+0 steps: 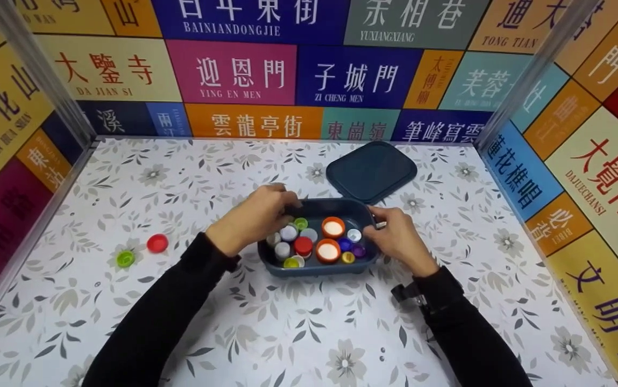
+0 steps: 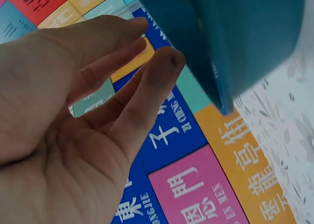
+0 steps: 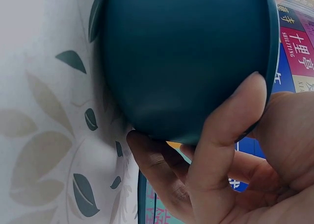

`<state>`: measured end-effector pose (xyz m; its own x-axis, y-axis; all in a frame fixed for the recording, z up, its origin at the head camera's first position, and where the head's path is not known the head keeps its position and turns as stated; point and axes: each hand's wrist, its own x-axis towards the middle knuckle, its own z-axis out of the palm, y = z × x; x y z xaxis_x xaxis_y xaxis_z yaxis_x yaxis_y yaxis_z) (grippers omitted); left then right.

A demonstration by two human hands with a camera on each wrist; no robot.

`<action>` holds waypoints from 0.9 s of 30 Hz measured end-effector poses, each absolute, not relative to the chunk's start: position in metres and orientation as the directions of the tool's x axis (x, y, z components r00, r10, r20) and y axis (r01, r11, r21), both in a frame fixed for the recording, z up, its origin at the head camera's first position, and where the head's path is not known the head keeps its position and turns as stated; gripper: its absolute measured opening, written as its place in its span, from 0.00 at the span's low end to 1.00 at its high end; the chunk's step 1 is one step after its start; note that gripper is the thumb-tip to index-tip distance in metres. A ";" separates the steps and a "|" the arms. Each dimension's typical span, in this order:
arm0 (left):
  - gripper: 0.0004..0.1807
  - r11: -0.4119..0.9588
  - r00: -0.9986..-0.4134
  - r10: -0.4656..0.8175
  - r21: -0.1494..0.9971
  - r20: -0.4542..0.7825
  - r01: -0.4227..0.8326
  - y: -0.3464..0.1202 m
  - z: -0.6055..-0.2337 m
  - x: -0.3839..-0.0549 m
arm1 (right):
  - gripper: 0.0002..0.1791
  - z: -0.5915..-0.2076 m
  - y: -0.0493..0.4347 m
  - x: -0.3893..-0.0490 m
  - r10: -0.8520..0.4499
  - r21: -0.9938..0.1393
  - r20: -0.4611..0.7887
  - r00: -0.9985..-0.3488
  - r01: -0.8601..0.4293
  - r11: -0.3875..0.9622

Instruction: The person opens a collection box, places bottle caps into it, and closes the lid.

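A dark blue-green plastic box (image 1: pixel 319 271) stands on the table, holding several bottle caps. Among them are orange caps with white insides (image 1: pixel 333 228), a red cap (image 1: pixel 303 245) and blue caps (image 1: pixel 345 245). My right hand (image 1: pixel 397 236) grips the right end of the box; in the right wrist view its fingers (image 3: pixel 218 121) lie against the outer wall. My left hand (image 1: pixel 257 217) is over the box's back left corner. The left wrist view shows its loosely bent fingers (image 2: pixel 142 101) beside the box wall (image 2: pixel 245 42), nothing visible between them.
Behind the box lies a dark flat lid (image 1: pixel 371 171). On the left of the flower-patterned table (image 1: pixel 309 333) are a red cap (image 1: pixel 157 243) and a green cap (image 1: pixel 125 259). Walls with colourful sign panels (image 1: pixel 233 72) enclose the back and sides.
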<state>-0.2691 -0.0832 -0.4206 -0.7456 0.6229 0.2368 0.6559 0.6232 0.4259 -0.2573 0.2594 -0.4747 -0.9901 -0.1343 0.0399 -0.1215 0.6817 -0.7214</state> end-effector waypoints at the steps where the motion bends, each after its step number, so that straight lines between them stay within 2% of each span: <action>1: 0.15 0.621 -0.749 0.616 0.433 0.246 0.653 -0.087 -0.421 -0.268 | 0.36 -0.475 0.259 -0.257 -0.132 -0.723 0.037 -0.991 -0.118 0.681; 6: 0.15 0.643 -0.773 0.572 0.436 0.273 0.630 -0.104 -0.422 -0.263 | 0.37 -0.475 0.258 -0.257 -0.127 -0.738 0.026 -0.992 -0.105 0.667; 10: 0.16 0.697 -0.818 0.517 0.430 0.254 0.574 -0.121 -0.424 -0.262 | 0.37 -0.474 0.257 -0.258 -0.129 -0.740 0.017 -0.992 -0.099 0.665; 16: 0.17 0.770 -0.892 0.417 0.453 0.175 0.449 -0.154 -0.435 -0.261 | 0.37 -0.472 0.258 -0.258 -0.130 -0.736 0.010 -0.992 -0.095 0.671; 21: 0.18 0.799 -0.920 0.371 0.461 0.128 0.387 -0.183 -0.448 -0.259 | 0.36 -0.473 0.259 -0.258 -0.127 -0.728 0.022 -0.992 -0.103 0.678; 27: 0.21 0.859 -0.958 0.286 0.446 -0.010 0.252 -0.218 -0.451 -0.252 | 0.37 -0.474 0.257 -0.259 -0.125 -0.714 0.028 -0.992 -0.107 0.692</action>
